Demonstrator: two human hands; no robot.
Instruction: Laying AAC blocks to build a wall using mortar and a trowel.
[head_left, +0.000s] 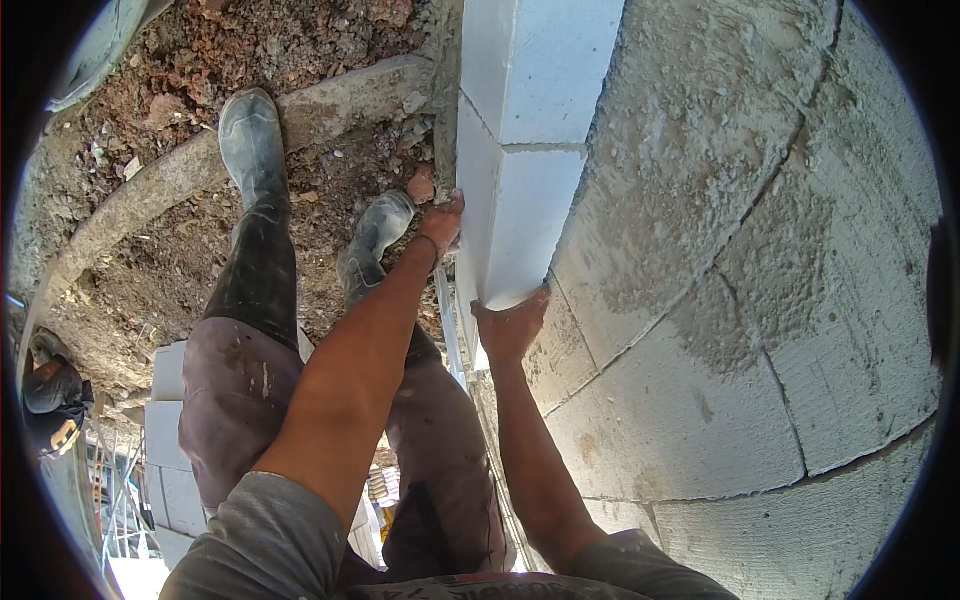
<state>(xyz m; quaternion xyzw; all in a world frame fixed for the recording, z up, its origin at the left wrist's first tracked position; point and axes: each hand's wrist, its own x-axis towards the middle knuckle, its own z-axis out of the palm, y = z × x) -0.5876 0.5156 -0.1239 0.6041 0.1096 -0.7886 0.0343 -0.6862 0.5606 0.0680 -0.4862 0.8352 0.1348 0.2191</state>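
Observation:
A white aerated concrete block (533,210) lies with its far end against another white block (560,70), a thin joint between them. Both sit in line along the edge of the wall. My right hand (512,325) cups the near end of the closer block, thumb and fingers spread around its corners. On the block's left side, my left hand (443,222) is curled against the lower face, its fingertips partly hidden. Both arms reach forward from grey sleeves.
To the right spreads a block wall face (680,400), smeared with rough grey mortar. My boots (255,150) stand on rubble soil at left, by a curved concrete edge (150,185). White blocks (180,490) are stacked lower left; another person's boot (52,385) shows far left.

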